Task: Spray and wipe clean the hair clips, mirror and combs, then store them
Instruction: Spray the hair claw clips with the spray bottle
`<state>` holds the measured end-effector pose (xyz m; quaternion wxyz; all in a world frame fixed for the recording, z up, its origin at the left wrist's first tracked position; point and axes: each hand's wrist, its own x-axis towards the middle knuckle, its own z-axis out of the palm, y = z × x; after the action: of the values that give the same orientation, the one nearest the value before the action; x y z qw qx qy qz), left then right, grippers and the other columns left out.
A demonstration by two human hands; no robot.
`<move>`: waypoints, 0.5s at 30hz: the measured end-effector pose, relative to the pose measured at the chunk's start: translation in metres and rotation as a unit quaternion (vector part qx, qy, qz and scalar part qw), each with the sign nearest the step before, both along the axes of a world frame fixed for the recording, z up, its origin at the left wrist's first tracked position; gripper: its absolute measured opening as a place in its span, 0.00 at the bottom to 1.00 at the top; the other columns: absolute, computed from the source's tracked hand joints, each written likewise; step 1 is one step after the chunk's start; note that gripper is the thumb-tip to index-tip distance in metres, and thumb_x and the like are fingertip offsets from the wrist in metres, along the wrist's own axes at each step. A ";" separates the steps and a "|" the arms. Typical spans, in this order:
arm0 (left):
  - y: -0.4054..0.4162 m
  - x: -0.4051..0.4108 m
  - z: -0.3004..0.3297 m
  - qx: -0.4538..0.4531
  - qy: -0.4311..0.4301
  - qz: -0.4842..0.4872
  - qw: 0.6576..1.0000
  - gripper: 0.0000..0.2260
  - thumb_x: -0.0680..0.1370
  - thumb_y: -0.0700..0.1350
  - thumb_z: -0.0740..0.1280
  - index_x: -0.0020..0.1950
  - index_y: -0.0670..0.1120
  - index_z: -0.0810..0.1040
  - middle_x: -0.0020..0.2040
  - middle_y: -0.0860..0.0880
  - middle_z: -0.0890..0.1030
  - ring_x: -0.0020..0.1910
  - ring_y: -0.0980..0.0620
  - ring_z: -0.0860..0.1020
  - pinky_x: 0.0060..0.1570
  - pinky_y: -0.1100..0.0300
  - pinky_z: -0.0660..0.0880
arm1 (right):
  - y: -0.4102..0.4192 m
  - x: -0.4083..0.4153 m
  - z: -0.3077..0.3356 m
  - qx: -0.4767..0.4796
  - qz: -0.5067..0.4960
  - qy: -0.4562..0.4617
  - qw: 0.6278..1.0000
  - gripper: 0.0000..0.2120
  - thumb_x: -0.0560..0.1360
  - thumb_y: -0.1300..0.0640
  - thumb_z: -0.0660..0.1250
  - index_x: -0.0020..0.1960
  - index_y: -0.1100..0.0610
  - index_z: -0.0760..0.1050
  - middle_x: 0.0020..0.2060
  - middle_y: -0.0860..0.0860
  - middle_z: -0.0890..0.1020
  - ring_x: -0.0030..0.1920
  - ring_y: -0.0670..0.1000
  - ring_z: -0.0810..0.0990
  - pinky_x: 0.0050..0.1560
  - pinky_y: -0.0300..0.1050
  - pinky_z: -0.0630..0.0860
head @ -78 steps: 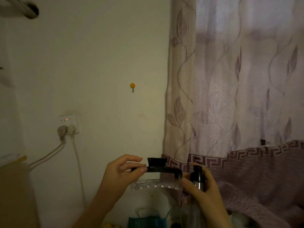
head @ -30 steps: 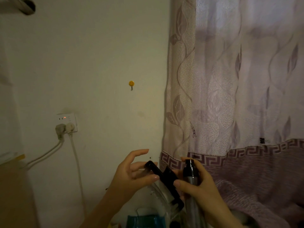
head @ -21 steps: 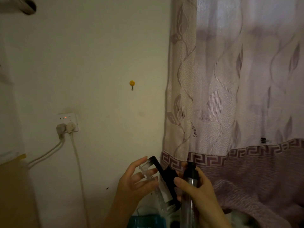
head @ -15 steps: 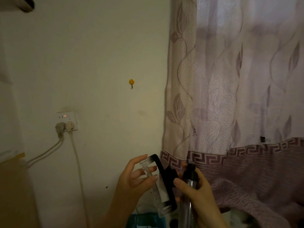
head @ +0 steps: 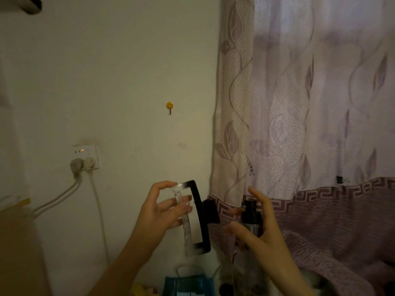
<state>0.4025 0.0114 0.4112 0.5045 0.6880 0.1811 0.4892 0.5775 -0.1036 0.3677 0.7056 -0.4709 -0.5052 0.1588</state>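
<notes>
A large hair clip [head: 199, 214], black on one side and clear on the other, stands on end in front of the wall. My left hand [head: 163, 207] pinches its clear side between thumb and fingers. Just right of it my right hand [head: 256, 229] grips a spray bottle [head: 250, 218] with a black pump top, the forefinger raised above the pump. The bottle's nozzle faces the clip. No mirror or comb shows.
A blue see-through container [head: 188, 284] sits at the bottom edge below the clip. A patterned curtain [head: 299, 124] hangs on the right. A wall socket [head: 85, 155] with two plugs and a small yellow hook [head: 169, 106] are on the wall.
My left hand has turned the clip from lying level to standing on end. The right hand with the bottle has shifted a little right, and its forefinger has lifted off the pump.
</notes>
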 end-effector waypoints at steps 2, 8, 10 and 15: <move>0.002 -0.001 0.008 0.011 -0.003 -0.001 1.000 0.21 0.65 0.46 0.70 0.57 0.49 0.70 0.46 0.49 0.85 0.46 0.46 0.84 0.42 0.58 0.81 | 0.000 0.003 0.007 0.011 -0.016 -0.051 0.998 0.29 0.66 0.54 0.72 0.61 0.36 0.66 0.44 0.46 0.81 0.46 0.46 0.81 0.51 0.43 0.79; 0.003 -0.006 0.029 0.047 -0.010 0.002 0.999 0.21 0.67 0.47 0.70 0.58 0.49 0.70 0.49 0.46 0.85 0.47 0.46 0.84 0.45 0.56 0.81 | 0.006 0.013 0.029 0.062 -0.054 -0.147 0.986 0.21 0.66 0.47 0.69 0.55 0.35 0.66 0.40 0.51 0.79 0.38 0.47 0.80 0.41 0.41 0.78; 0.003 -0.008 0.035 0.051 -0.015 -0.001 0.999 0.20 0.68 0.47 0.70 0.58 0.50 0.70 0.51 0.45 0.84 0.48 0.46 0.84 0.47 0.55 0.81 | 0.005 0.015 0.039 0.063 -0.067 -0.180 0.979 0.22 0.66 0.45 0.68 0.56 0.34 0.64 0.39 0.49 0.79 0.35 0.45 0.79 0.38 0.37 0.77; 0.003 -0.011 0.038 0.055 -0.031 -0.009 0.998 0.21 0.68 0.47 0.70 0.60 0.50 0.70 0.54 0.45 0.83 0.52 0.44 0.83 0.51 0.51 0.80 | 0.000 0.017 0.053 0.078 -0.090 -0.232 0.965 0.19 0.71 0.50 0.69 0.55 0.35 0.64 0.37 0.46 0.78 0.29 0.55 0.76 0.32 0.49 0.77</move>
<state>0.3910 0.0141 0.4494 0.4760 0.7008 0.1318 0.5147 0.5944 -0.1033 0.4210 0.6149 -0.4820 -0.6214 -0.0583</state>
